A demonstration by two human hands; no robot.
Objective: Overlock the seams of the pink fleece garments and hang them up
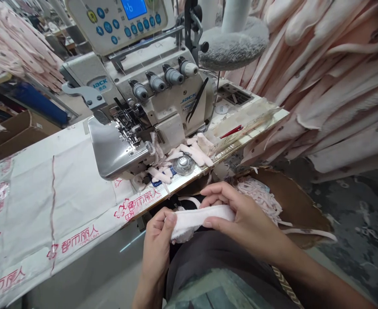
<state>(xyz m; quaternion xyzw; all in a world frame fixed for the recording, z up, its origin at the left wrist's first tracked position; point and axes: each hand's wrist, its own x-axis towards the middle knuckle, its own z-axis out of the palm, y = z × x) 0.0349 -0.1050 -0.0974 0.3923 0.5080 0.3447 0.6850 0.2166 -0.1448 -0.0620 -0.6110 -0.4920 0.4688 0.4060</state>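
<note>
A strip of pale pink plush fabric (193, 219) is stretched between my two hands, just above my lap and in front of the table edge. My left hand (159, 229) pinches its left end, thumb on top. Around the right end curls my right hand (237, 210), with the thumb below and the fingers above; part of the fabric is hidden in the palm. Beyond my hands stands an overlock sewing machine (166, 111), its metal plate (114, 150) facing me. Small fabric scraps (197, 152) lie beside its base.
Red tweezers (231, 131) rest on the table's right part. Below it, a cardboard box (304, 210) holds fabric trimmings (259, 197). Pink plush pieces (330, 77) hang at the right. Printed plastic sheeting (79, 240) covers the table's left part.
</note>
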